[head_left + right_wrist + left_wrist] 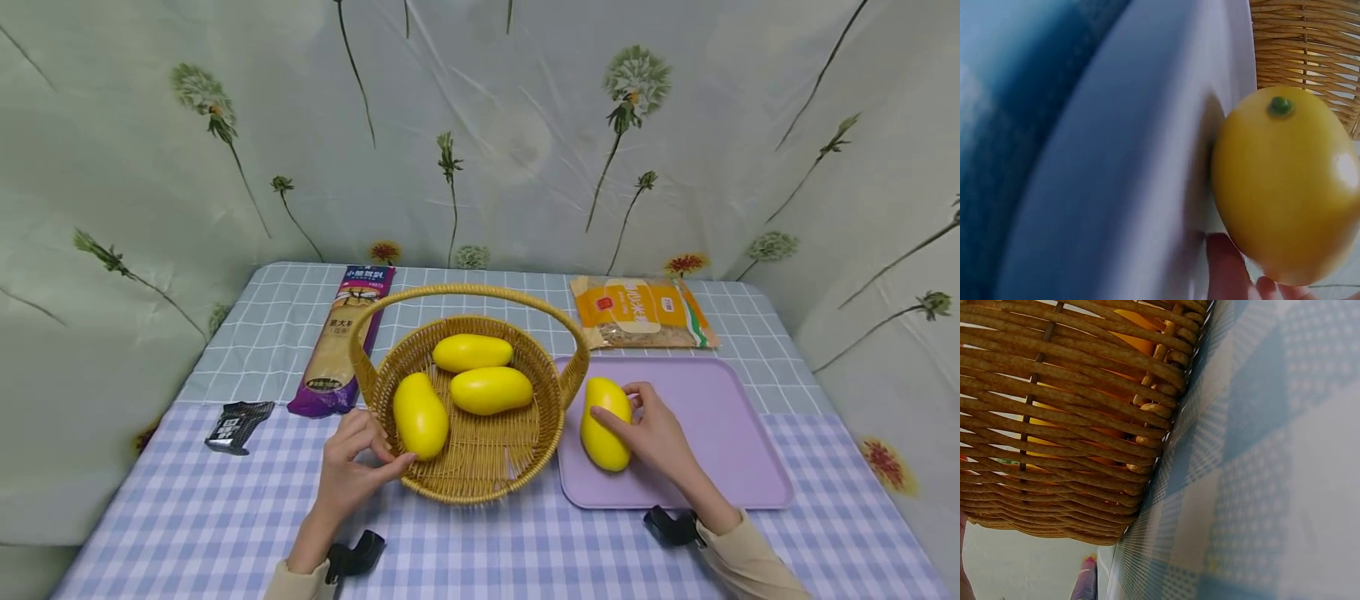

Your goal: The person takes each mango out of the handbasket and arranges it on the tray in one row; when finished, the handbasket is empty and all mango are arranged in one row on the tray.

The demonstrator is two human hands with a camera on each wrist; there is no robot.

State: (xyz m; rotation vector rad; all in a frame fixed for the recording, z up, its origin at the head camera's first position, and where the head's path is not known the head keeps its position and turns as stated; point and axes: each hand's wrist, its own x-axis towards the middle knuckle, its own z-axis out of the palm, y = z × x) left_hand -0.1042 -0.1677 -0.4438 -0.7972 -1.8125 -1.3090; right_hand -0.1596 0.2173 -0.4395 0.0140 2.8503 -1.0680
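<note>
A wicker basket (480,454) with a tall arched handle stands in the middle of the table. Three yellow mangoes lie inside: one at the back (472,353), one in the middle (491,391) and one at the left (421,417). My left hand (356,458) holds the basket's rim at the front left, thumb over the edge beside the left mango. Another mango (606,423), its green stem end (1280,106) facing the right wrist camera, lies at the left of the lilac tray (720,433). My right hand (652,425) grips it, thumb on top and fingers along its right side.
A purple pasta packet (337,342) lies behind the basket at the left, and a small black wrapper (238,427) is farther left. Behind the tray rests an orange food bag (645,312). Checked cloth (480,550) covers the table, with a floral curtain behind.
</note>
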